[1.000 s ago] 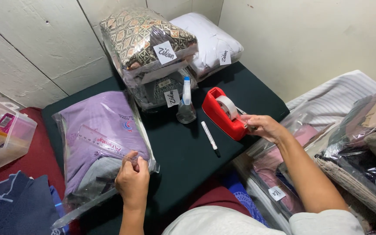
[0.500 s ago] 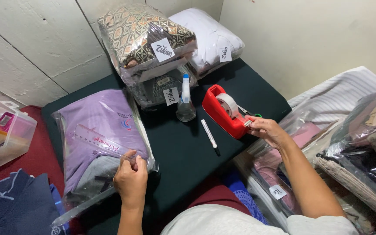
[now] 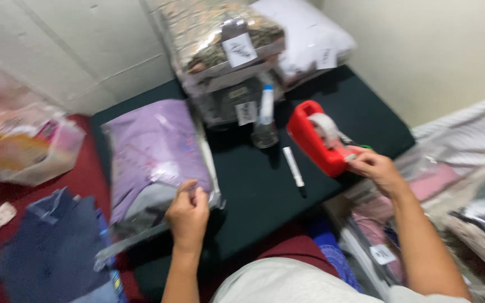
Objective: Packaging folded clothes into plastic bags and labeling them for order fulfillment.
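A clear plastic bag with a folded purple garment [image 3: 152, 151] lies on the dark green table [image 3: 254, 185]. My left hand [image 3: 188, 216] pinches the bag's near right edge. My right hand [image 3: 377, 171] touches the front end of a red tape dispenser [image 3: 318, 140] with a roll of clear tape, standing on the table's right side. A white marker [image 3: 294, 168] lies between the two hands. A small clear bottle with a white and blue cap [image 3: 265, 120] stands just behind the marker.
Stacked bagged textiles with white tags [image 3: 225, 50] and a white pillow pack [image 3: 310, 39] sit at the table's back. More bagged garments [image 3: 461, 207] pile at the right. A dark blue garment [image 3: 51, 252] and a clear box [image 3: 29, 151] lie on the red surface at left.
The camera view shifted right and blurred. My right hand stays at the dispenser's front end; my left hand keeps its pinch on the bag's edge.
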